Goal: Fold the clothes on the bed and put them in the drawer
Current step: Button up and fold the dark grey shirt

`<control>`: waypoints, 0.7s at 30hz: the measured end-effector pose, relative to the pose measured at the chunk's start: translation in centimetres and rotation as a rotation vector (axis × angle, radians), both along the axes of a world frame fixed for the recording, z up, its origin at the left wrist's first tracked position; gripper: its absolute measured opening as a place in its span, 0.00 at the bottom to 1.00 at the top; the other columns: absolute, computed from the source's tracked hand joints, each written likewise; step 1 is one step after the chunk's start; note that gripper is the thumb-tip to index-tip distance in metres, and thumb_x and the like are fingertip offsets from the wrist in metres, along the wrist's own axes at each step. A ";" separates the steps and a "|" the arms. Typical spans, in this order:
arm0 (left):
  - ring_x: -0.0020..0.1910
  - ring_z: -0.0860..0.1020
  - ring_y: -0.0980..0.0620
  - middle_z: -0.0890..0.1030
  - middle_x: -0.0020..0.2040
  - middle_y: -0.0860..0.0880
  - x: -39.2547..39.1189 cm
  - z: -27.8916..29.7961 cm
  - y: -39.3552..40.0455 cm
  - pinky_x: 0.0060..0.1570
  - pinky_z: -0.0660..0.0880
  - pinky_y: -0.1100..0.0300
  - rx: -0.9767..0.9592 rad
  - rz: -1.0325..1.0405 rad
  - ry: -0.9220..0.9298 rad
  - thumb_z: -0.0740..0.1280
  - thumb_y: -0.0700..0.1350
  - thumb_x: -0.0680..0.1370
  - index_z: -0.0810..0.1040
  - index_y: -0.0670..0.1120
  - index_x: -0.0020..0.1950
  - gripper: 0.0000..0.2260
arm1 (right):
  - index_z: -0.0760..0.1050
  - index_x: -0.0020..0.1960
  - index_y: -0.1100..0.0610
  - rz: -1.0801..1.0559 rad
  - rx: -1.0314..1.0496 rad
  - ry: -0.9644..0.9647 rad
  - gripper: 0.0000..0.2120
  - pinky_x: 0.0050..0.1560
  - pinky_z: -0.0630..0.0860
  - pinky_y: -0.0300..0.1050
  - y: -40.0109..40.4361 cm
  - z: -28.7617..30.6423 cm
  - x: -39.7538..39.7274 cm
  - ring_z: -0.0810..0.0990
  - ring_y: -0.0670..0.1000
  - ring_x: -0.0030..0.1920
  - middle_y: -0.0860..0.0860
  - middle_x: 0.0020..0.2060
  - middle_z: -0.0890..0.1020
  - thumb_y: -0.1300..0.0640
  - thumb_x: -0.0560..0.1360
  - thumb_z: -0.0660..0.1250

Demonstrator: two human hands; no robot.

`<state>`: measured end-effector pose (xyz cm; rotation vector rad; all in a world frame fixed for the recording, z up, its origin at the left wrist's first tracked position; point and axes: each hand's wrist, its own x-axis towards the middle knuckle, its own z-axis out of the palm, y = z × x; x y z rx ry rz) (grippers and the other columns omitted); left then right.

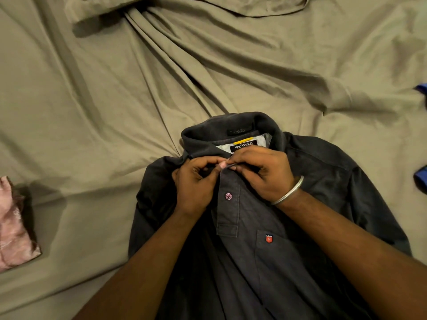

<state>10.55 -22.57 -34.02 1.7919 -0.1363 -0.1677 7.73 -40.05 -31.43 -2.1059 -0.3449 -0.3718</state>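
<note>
A dark polo shirt (288, 262) is lying face up on the bed (92, 112), toward its near edge, collar (231, 125) pointing away from the person. The left hand (196, 183) and right hand (263, 174) are meeting at the top of the placket (227, 204), fingers curled and pinching the fabric just under the collar, apparently fastening the top button; the lower button (228, 196) is lying closed. For a clean result, the two placket edges are best kept aligned while the button is being worked through, and the collar flattened afterwards so the later fold is sitting square. The shirt's left side is bunching, so smoothing outward is likely needed. Wrinkled sheet is spreading widely toward the far edge and left, giving room for folding. A pink cloth (13, 225) is lying at the left edge, well apart, and a blue item (421, 179) is showing at the right edge, near the sleeve.
</note>
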 end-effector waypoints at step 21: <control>0.55 0.82 0.51 0.85 0.48 0.61 0.3 0.1 0.4 0.60 0.72 0.34 0.134 -0.076 0.002 0.70 0.67 0.71 0.84 0.65 0.47 0.10 | 0.81 0.50 0.67 -0.123 -0.072 -0.111 0.06 0.55 0.77 0.40 0.4 -1.4 -0.8 0.83 0.51 0.48 0.56 0.45 0.85 0.69 0.73 0.72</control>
